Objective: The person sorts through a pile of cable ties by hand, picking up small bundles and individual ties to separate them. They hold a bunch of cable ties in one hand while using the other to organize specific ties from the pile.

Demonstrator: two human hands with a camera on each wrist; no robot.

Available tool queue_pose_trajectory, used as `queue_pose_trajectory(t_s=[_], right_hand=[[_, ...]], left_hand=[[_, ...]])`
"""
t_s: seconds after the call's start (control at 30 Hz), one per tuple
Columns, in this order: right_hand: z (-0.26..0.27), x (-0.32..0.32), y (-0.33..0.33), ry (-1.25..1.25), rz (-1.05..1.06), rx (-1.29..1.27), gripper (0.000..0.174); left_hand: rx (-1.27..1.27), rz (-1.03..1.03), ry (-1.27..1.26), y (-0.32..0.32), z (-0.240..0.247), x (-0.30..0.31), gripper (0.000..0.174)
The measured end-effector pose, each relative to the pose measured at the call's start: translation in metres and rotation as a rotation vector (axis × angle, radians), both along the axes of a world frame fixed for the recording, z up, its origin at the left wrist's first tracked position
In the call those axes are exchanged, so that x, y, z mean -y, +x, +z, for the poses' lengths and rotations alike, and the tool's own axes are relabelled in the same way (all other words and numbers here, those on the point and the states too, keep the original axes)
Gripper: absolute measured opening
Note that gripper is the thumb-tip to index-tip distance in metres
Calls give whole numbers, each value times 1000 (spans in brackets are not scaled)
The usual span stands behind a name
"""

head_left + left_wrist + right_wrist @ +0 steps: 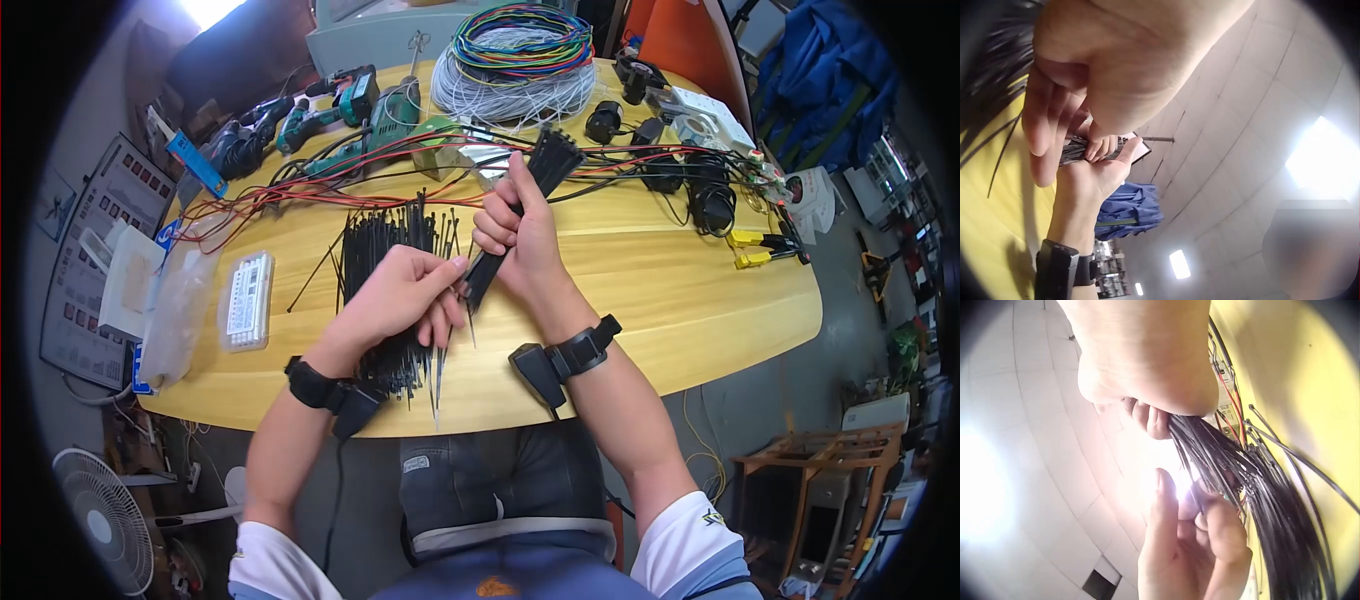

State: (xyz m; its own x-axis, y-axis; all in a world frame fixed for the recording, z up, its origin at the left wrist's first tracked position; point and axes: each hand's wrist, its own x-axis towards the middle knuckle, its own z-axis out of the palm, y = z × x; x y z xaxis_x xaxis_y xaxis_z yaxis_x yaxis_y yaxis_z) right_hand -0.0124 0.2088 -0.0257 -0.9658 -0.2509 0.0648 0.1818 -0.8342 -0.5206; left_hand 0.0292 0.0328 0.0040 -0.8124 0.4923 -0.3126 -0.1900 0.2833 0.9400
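My right hand [522, 225] grips a bundle of black cable ties [552, 165], its thumb lying along it. The heads fan out above the fist and the tails slant down toward my left hand [400, 290]. In the right wrist view the tails [1210, 447] come out under the right palm. Close by them is the left hand [1194, 556], its thumb apart from its bent fingers, whose tips are right at the tails. A loose pile of cable ties [385, 240] lies on the table below the left hand, partly hidden by it.
Red and black wires [260, 195] cross the wooden table [640, 310]. Power drills [355, 100] and a wire coil [515, 70] stand behind. A clear plastic case [248, 300] lies left, yellow-handled pliers [765, 248] right. Cameras [540, 372] are strapped on both wrists.
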Motion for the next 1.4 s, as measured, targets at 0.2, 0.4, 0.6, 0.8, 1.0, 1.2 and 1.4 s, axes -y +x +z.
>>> queue_pose_trajectory(t_s=[0.2,0.4,0.6,0.8,1.0,1.2,1.4], right_hand=[[-8,-4,-11,-95,-12,41,49],[-17,2,-12,-81,84,-4,50],[-15,12,-11,-100,-48,45,50],[-23,8,-13,-88,36,14,50],[-17,-1,-10,-143,66,46,52],[-22,2,-14,-120,71,48,50],[-25,6,-15,-81,112,95,48]], left_hand=[[-305,141,-509,-7,18,21,39],[-436,219,-773,-27,-4,16,45],[-486,282,-905,-31,-21,-3,44],[-406,266,-918,-38,-18,6,30],[-537,272,-921,-50,-23,38,29],[-442,338,-685,-39,1,40,21],[-421,400,-251,-43,-14,38,17]])
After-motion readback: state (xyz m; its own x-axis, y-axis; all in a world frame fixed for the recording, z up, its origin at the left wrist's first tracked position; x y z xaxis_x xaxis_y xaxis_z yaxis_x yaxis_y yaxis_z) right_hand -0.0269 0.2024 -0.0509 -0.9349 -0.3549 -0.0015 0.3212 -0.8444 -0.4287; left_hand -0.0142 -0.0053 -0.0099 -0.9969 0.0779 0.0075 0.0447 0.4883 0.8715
